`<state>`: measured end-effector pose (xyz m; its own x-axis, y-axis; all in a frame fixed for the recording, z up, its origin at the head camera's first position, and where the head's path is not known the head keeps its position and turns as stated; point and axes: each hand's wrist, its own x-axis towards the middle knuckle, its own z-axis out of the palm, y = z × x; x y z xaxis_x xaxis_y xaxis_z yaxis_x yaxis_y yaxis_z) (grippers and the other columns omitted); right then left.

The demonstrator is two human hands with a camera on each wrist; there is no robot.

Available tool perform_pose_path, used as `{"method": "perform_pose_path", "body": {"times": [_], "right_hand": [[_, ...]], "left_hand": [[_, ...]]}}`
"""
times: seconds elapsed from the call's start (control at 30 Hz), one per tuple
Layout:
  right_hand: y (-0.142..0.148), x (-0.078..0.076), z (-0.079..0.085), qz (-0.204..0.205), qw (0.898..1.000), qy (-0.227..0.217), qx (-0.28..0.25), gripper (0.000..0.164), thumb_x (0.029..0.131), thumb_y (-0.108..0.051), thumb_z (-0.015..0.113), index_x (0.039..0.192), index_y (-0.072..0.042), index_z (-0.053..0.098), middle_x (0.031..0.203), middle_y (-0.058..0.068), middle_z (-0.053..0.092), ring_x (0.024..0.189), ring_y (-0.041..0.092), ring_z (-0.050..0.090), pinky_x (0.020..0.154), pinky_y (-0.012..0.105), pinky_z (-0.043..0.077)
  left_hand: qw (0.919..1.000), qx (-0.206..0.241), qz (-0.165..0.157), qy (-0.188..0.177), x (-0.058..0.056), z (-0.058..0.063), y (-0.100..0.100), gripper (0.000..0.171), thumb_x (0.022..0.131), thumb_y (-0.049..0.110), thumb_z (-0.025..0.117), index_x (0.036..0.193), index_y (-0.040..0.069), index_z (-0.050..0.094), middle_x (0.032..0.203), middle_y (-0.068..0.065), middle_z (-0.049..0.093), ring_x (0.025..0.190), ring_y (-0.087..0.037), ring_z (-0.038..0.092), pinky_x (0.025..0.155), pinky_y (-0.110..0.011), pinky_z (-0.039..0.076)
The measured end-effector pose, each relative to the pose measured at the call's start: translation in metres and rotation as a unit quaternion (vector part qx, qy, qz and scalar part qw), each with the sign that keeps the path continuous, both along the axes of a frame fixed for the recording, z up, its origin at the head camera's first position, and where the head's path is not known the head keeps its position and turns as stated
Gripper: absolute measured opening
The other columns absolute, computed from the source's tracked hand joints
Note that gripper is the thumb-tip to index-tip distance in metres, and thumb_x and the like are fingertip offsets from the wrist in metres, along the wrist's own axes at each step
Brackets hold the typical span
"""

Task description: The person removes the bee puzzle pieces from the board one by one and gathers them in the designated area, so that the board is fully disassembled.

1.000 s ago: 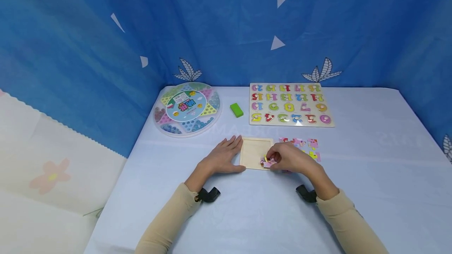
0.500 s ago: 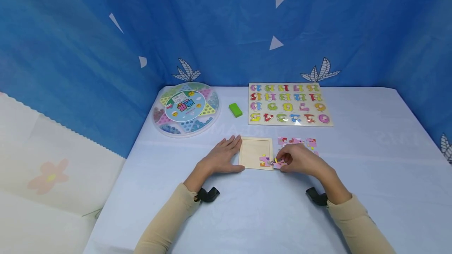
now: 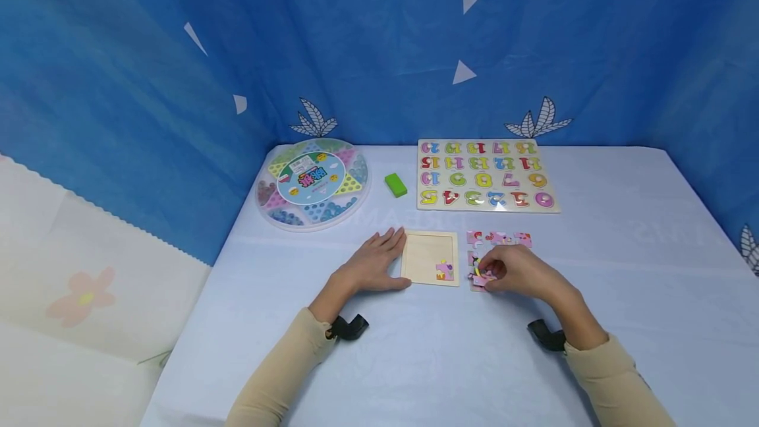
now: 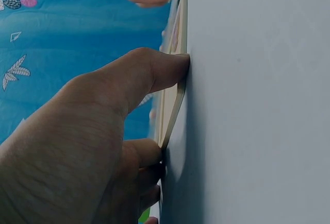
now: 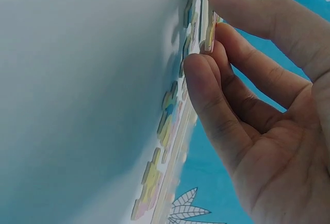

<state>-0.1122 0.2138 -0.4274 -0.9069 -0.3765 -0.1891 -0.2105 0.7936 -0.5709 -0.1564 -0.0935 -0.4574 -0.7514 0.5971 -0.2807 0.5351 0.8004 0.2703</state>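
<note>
My left hand (image 3: 372,263) rests against the left side of a shallow square wooden puzzle tray (image 3: 422,252). Its thumb touches the near-left corner and its fingers lie at the far-left corner, spread apart. One pink jigsaw piece (image 3: 445,271) lies in the tray's near-right corner. Right of the tray, my right hand (image 3: 522,274) pinches a pink and yellow jigsaw piece (image 3: 483,279) between thumb and fingers, over several loose jigsaw pieces (image 3: 499,238). The right wrist view shows the pinched piece (image 5: 210,33) edge-on, raised off the table; the hand partly hides the loose pieces in the head view.
Behind the tray lie a number puzzle board (image 3: 486,176) and a green block (image 3: 395,184). A round bead game box (image 3: 312,183) is at the back left. A blue curtain (image 3: 379,51) hangs behind the white-covered table (image 3: 439,361).
My right hand has moved right with its jigsaw piece, from over the tray to over the loose pieces. The piece in the tray's corner is now uncovered. My left hand stays in place.
</note>
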Motion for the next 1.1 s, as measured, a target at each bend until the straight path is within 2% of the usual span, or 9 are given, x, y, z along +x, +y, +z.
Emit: {"method": "perform_pose_path", "body": {"times": [0.37, 0.6, 1.1], "right_hand": [[0.009, 0.004, -0.003, -0.003, 1.000, 0.007, -0.002, 0.026, 0.071, -0.009, 0.084, 0.095, -0.008, 0.074, 0.085, -0.002, 0.065, 0.075, 0.012, 0.053, 0.062, 0.020, 0.049], [0.018, 0.007, -0.004, -0.004, 1.000, 0.014, -0.001, 0.025, 0.071, -0.009, 0.084, 0.094, -0.007, 0.073, 0.083, -0.003, 0.064, 0.074, 0.012, 0.053, 0.062, 0.019, 0.048], [0.030, 0.011, -0.005, -0.016, 1.000, 0.021, 0.003, 0.026, 0.071, -0.009, 0.084, 0.093, -0.007, 0.073, 0.084, -0.002, 0.064, 0.074, 0.012, 0.052, 0.061, 0.019, 0.047]], "left_hand": [[1.0000, 0.003, -0.003, -0.002, -0.001, -0.001, 0.000, 0.096, 0.087, 0.060, 0.057, 0.157, 0.010, 0.014, 0.166, 0.000, 0.009, 0.154, -0.018, 0.007, 0.126, -0.040, 0.009], [0.9999, 0.008, -0.008, 0.010, -0.002, -0.006, -0.002, 0.097, 0.087, 0.061, 0.058, 0.156, 0.008, 0.015, 0.165, -0.002, 0.011, 0.154, -0.020, 0.009, 0.125, -0.041, 0.012], [0.9998, 0.015, -0.009, 0.006, -0.002, -0.005, -0.002, 0.097, 0.087, 0.061, 0.058, 0.156, 0.009, 0.015, 0.165, -0.002, 0.011, 0.154, -0.021, 0.009, 0.125, -0.042, 0.012]]}}
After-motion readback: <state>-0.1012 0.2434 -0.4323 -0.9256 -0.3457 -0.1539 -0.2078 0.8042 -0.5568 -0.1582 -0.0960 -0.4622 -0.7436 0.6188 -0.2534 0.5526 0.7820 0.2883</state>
